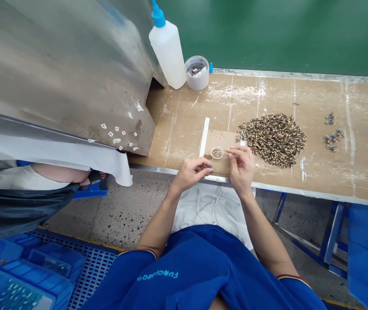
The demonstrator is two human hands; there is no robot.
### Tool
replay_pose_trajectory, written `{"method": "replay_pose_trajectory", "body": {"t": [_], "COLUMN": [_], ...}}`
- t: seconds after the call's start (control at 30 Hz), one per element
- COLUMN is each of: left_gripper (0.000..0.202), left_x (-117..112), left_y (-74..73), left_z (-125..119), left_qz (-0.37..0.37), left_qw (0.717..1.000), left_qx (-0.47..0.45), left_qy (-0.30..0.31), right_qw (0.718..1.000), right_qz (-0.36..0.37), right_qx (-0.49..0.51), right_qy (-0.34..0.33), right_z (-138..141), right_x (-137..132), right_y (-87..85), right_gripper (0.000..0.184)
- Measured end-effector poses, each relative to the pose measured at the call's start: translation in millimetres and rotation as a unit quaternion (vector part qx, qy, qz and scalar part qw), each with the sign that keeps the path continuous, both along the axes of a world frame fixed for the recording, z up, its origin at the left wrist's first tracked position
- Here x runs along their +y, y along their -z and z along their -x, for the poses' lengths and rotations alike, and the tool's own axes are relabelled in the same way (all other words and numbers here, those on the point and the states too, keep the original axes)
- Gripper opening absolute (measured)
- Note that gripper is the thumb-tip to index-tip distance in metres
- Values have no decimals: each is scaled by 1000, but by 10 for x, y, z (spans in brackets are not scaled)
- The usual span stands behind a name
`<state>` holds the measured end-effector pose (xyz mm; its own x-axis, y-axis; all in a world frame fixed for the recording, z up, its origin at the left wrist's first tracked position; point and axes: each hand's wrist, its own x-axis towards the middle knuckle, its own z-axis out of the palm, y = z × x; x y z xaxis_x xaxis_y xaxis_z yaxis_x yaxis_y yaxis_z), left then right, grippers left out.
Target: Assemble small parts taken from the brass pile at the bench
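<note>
My right hand (242, 168) is closed around a thin pale stick (225, 152), whose far end reaches over a small round dish (217, 153) with a light rim. The fingers of my left hand (192, 173) are pinched together left of the dish, near the table's front edge. Something small and dark seems to sit at their tips, too tiny to name. Under the dish lies a brown cardboard piece (222, 138) with a white strip (204, 137) along its left side. A large pile of small brown-and-gold pieces (272, 140) rests just beyond my right hand.
Several small dark-blue pieces (332, 137) lie farther right on the cardboard-covered table (319, 172). A white bottle with a blue nozzle (169, 54) and a tape-roll-like tub (198, 79) stand at the back. Left is a metal housing (106, 77); another person's leg (38, 181) shows below it.
</note>
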<state>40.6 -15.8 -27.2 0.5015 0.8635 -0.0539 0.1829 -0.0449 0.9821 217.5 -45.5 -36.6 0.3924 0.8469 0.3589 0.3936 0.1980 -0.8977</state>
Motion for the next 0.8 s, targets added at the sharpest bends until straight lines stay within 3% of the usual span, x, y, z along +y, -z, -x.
{"method": "replay_pose_trajectory", "body": {"t": [0.23, 0.43, 0.57, 0.8], "left_gripper": [20, 18, 16, 10], "left_x": [14, 13, 15, 18], "left_y": [-13, -13, -3, -14], "left_z": [15, 20, 27, 23], "left_qz": [-17, -20, -28, -56], "left_qw": [1000, 1000, 999, 998], "left_qx": [4, -14, -16, -21], "left_qy": [9, 16, 18, 24], "right_qw": [999, 1000, 997, 995], "right_qz": [27, 12, 17, 26], "right_qx": [-27, -25, -51, -58], "right_qy": [-31, 0, -48, -74], "right_z": [22, 22, 57, 55], "right_x": [3, -8, -7, -29], "right_y": [-33, -38, -28, -52], "right_gripper": [18, 20, 19, 16]}}
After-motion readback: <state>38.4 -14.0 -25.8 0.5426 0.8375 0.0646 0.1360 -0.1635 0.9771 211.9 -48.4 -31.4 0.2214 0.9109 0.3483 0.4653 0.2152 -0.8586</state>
